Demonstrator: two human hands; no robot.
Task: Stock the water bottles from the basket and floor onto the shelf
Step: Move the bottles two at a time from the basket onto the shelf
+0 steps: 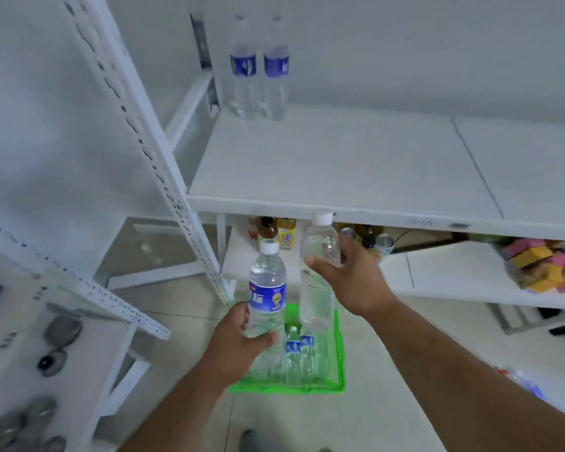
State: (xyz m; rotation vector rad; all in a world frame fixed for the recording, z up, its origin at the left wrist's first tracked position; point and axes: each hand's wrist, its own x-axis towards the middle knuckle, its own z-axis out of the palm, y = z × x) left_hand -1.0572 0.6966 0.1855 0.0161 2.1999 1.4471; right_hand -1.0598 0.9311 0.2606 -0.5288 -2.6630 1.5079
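So, early days: two bottles (pixel 258 66) stand far left on the shelf (pixel 340 164). Left hand (pixel 238 340) grips a labelled bottle (pixel 266 288), right hand (pixel 349 275) a bare bottle (pixel 317 278), more wait in the green basket (pixel 338 363) below.

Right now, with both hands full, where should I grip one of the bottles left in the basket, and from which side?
Probably by the neck just under the cap, coming straight down from above. The basket bottles stand upright and close together inside the green basket, so their sides are crowded while their tops are free. First the left hand and right hand must shelve theirs.
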